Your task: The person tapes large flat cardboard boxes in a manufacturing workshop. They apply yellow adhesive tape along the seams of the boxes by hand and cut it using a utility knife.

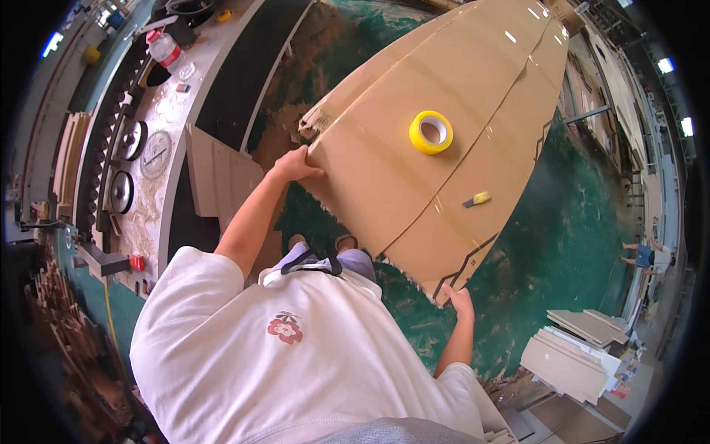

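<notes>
Over green floor (551, 229): long brown cardboard (377, 177), near end between hands. Left hand (298, 164) grips near-left corner, fingers curled at edge. Right hand (458, 300) pinches near-right corner, thumb on top, underside fingers hidden. Lying on cardboard: yellow tape roll (418, 140), apart from both hands; small yellow-handled tool (481, 197), dark tip pointing left. At left, desk (164, 111) carries red-capped bottle (164, 50), toothed disc (156, 157).
</notes>
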`<state>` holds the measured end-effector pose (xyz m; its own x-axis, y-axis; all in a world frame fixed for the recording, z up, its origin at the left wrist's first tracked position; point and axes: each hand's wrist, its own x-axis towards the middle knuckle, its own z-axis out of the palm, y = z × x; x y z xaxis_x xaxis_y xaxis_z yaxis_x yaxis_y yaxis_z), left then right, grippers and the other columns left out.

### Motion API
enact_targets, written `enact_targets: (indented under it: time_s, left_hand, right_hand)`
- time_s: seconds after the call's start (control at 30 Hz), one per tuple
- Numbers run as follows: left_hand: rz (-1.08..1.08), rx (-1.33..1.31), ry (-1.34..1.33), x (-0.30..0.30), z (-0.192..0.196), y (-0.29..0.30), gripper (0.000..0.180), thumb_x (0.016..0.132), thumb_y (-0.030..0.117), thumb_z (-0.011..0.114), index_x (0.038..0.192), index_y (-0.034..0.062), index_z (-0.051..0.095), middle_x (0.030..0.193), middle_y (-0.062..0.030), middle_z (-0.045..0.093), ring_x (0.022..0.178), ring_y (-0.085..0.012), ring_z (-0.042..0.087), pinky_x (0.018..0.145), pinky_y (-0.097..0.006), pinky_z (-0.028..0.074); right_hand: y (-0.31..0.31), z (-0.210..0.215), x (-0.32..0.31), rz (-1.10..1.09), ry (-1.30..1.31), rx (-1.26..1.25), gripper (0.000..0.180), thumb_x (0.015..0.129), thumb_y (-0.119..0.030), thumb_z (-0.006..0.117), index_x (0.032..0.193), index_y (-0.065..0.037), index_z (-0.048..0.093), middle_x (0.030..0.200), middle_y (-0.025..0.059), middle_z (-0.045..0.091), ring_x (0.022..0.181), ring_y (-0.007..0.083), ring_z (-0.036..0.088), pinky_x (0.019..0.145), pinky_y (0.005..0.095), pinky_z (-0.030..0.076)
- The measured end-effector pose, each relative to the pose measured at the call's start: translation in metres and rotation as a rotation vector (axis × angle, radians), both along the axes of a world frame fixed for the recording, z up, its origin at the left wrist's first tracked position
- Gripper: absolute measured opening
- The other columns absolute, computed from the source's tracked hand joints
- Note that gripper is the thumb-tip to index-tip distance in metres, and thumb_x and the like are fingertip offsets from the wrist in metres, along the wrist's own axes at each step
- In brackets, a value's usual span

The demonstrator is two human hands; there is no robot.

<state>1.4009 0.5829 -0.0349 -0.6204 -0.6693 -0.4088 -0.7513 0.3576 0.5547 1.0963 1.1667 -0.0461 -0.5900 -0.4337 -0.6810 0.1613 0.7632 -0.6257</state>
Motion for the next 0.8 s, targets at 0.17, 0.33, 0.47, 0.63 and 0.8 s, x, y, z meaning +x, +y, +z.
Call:
enact_targets:
  time_s: [0.17, 0.33, 0.47, 0.63, 0.8]
  left_hand:
    - [0.050, -0.290, -0.154, -0.016, -0.001, 0.031, 0.058, 0.078, 0.059, 0.075, 0.105, 0.0079, 0.067, 0.103, -0.0148, 0.074, 0.100, -0.0330, 0.071, 0.083, -0.047, 0.056]
    - [-0.101, -0.395, -0.149, 0.014, 0.012, 0.006, 0.055, 0.080, 0.061, 0.066, 0.105, 0.0126, 0.072, 0.103, -0.0139, 0.073, 0.101, -0.0337, 0.070, 0.084, -0.047, 0.057]
    - [-0.059, -0.337, -0.127, -0.014, -0.003, 0.024, 0.032, 0.083, 0.027, 0.058, 0.097, 0.0048, 0.075, 0.104, -0.0180, 0.074, 0.099, -0.0347, 0.072, 0.083, -0.047, 0.058]
    - [-0.177, -0.108, 0.023, -0.029, -0.015, 0.015, 0.037, 0.086, 0.037, 0.061, 0.095, 0.0034, 0.073, 0.100, -0.0197, 0.074, 0.093, -0.0387, 0.072, 0.083, -0.047, 0.056]
    - [0.178, 0.247, 0.410, 0.007, -0.071, 0.000, 0.069, 0.083, 0.046, 0.084, 0.127, 0.0023, 0.051, 0.096, -0.0064, 0.064, 0.083, -0.0165, 0.061, 0.071, -0.033, 0.051]
  right_hand:
    - [-0.050, 0.013, 0.035, -0.058, 0.547, 0.686, 0.085, 0.075, -0.080, 0.065, 0.104, -0.001, 0.075, 0.112, 0.0261, 0.071, 0.110, 0.0437, 0.066, 0.092, 0.0525, 0.052]
    - [-0.036, 0.027, 0.049, -0.028, 0.607, 0.693, 0.078, 0.081, -0.076, 0.059, 0.107, -0.005, 0.075, 0.112, 0.0219, 0.072, 0.110, 0.0425, 0.066, 0.090, 0.0528, 0.053]
    - [-0.079, 0.018, 0.052, -0.174, 0.714, 0.795, 0.059, 0.089, -0.060, 0.057, 0.105, -0.007, 0.075, 0.111, 0.0202, 0.073, 0.107, 0.0438, 0.067, 0.088, 0.0531, 0.055]
    - [-0.072, -0.003, 0.048, -0.333, 0.640, 0.593, 0.041, 0.090, -0.042, 0.058, 0.090, -0.004, 0.075, 0.097, 0.0158, 0.074, 0.089, 0.0344, 0.069, 0.078, 0.0467, 0.054]
    - [-0.008, -0.050, 0.061, -0.714, -0.086, -0.731, 0.039, 0.092, -0.019, 0.071, 0.128, -0.010, 0.056, 0.114, -0.0009, 0.059, 0.100, 0.0131, 0.056, 0.088, 0.0341, 0.044]
